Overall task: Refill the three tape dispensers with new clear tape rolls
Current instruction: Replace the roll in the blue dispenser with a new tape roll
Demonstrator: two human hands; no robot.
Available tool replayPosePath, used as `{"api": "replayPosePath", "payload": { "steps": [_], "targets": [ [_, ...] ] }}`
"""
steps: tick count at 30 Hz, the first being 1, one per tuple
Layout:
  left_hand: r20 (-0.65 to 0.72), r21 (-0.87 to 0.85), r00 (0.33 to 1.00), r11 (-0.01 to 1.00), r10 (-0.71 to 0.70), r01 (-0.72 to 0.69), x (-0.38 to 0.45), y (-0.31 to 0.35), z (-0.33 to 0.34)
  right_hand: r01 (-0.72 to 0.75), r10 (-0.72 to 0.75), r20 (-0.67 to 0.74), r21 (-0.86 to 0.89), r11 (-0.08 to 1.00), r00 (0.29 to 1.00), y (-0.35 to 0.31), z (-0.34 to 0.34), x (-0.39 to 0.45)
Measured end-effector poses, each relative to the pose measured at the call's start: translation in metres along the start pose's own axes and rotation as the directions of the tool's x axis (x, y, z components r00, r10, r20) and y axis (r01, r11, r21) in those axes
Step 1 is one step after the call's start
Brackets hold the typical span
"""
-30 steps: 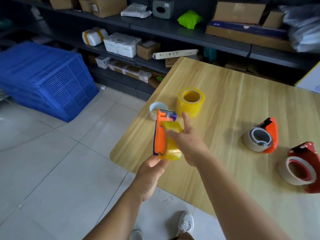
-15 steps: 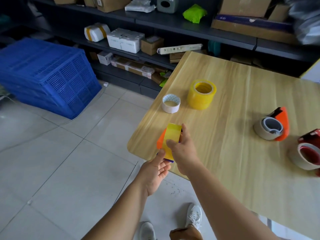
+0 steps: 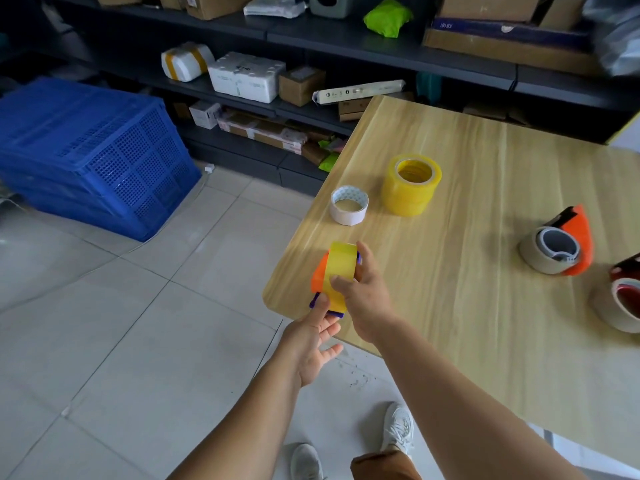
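An orange tape dispenser (image 3: 319, 275) with a yellowish clear tape roll (image 3: 341, 268) in it is held above the near left corner of the wooden table (image 3: 467, 306). My right hand (image 3: 367, 292) grips the roll and dispenser from the right. My left hand (image 3: 313, 337) touches the dispenser's underside with thumb and fingertips, its other fingers spread. Two stacked clear tape rolls (image 3: 412, 183) stand further back. An orange dispenser (image 3: 561, 245) with a nearly bare core lies at the right. A red dispenser (image 3: 620, 299) is cut by the right edge.
A bare white tape core (image 3: 349, 205) stands near the table's left edge. Stacked blue plastic crates (image 3: 90, 154) sit on the tiled floor at the left. Dark shelves (image 3: 346, 39) with boxes and parcels run along the back. My shoes (image 3: 398, 431) show below.
The dispenser with the roll came down from upright in front of me to low over the table's corner. My left hand slid from gripping its base to fingertip contact underneath.
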State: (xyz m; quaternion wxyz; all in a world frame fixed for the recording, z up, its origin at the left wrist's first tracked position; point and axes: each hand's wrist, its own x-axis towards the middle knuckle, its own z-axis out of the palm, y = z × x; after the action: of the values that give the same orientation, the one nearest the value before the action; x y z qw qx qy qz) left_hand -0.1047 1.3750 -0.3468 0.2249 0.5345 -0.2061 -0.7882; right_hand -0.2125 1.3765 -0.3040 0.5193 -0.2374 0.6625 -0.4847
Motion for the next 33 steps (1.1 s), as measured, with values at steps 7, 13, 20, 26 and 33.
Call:
{"api": "replayPosePath", "payload": {
  "steps": [7, 13, 20, 26, 33],
  "targets": [
    [0.083, -0.013, 0.993, 0.997, -0.08, 0.081, 0.002, 0.005, -0.01, -0.074, 0.074, 0.001, 0.05, 0.996, 0.997, 0.002, 0.002, 0.01],
    [0.022, -0.089, 0.971, 0.967, -0.238, 0.239, 0.01, 0.017, -0.002, -0.111, 0.111, -0.003, 0.061, 0.992, 0.994, 0.002, 0.001, 0.013],
    [0.003, -0.023, 0.952, 0.952, -0.306, 0.306, 0.008, 0.025, 0.008, -0.141, 0.148, -0.084, 0.085, 0.986, 0.985, 0.004, 0.006, 0.016],
    [-0.026, -0.013, 0.96, 0.961, -0.278, 0.277, 0.01, 0.022, 0.008, -0.18, 0.191, -0.153, 0.079, 0.98, 0.97, 0.002, 0.005, 0.015],
    [-0.08, 0.053, 0.97, 0.97, -0.231, 0.235, 0.012, 0.013, 0.005, -0.16, 0.188, -0.231, 0.134, 0.978, 0.955, 0.014, 0.027, 0.018]
  ]
}}
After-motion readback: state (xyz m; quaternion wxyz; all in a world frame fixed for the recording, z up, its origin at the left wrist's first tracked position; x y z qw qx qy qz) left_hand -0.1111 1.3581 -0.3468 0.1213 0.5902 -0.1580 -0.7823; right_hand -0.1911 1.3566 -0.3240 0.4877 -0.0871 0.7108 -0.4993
